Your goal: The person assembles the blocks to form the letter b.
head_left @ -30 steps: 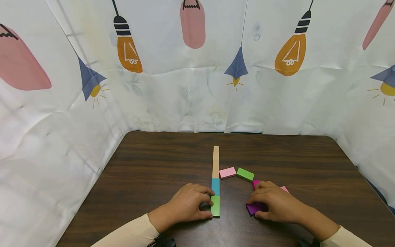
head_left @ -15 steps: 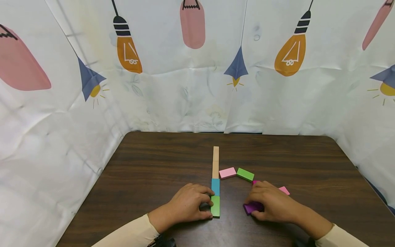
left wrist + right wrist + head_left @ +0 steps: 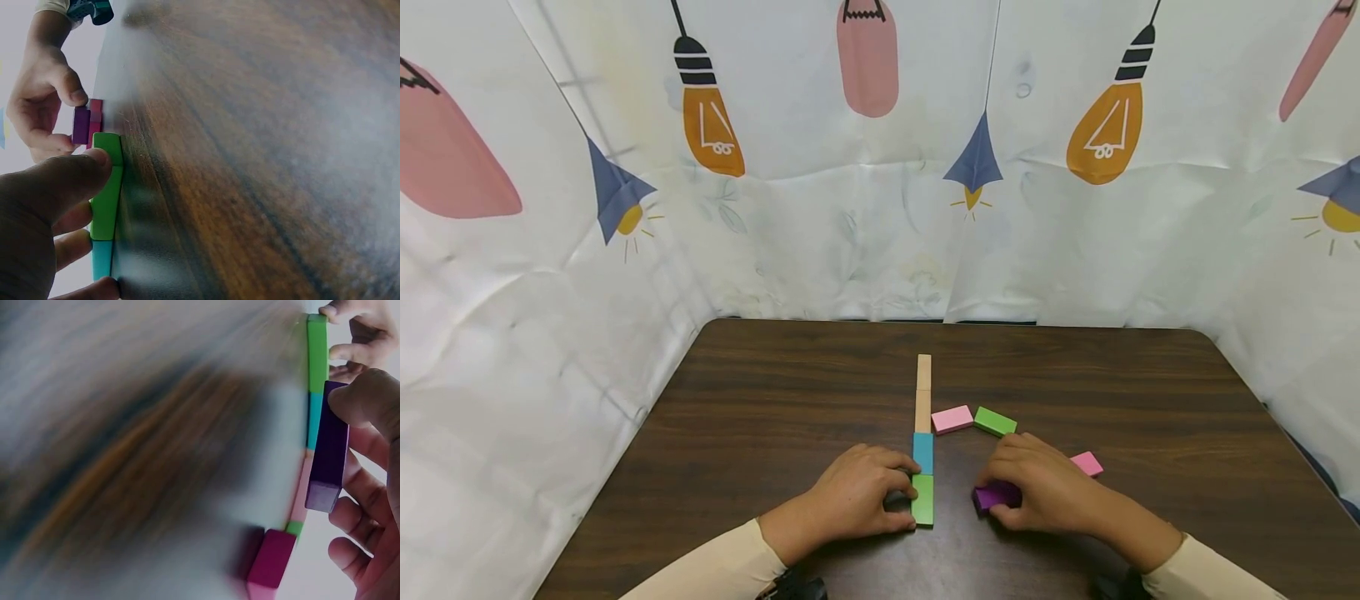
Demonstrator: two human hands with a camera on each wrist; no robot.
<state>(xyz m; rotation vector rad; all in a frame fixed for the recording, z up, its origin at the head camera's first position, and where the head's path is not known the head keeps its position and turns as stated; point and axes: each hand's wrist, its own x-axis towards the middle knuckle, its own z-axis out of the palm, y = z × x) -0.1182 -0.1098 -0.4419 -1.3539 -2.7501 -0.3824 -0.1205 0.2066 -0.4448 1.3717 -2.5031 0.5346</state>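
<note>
My left hand [image 3: 865,492] rests at the near end of a straight row, its thumb and curled fingers holding a light green block [image 3: 923,502]. A fingertip also touches the blue block [image 3: 923,452] just beyond. To the right, my right hand [image 3: 1048,483] pinches a purple block [image 3: 1002,497] between thumb and fingers. In the right wrist view this purple block [image 3: 328,444] stands apart from a magenta block [image 3: 272,559] on the table, which the right hand hides in the head view. Two natural wood blocks [image 3: 923,392] form the far end of the row.
Curving right from the row lie a pink block [image 3: 952,418] and a green block [image 3: 996,421]. Another pink block [image 3: 1087,463] lies beyond my right hand. Everything sits on a dark wooden table [image 3: 775,392], with a printed white curtain [image 3: 820,250] behind it.
The right hand has moved left with the purple block, closer to the row. More of the right-hand pink block shows, while the magenta block has become covered. The left hand stays still.
</note>
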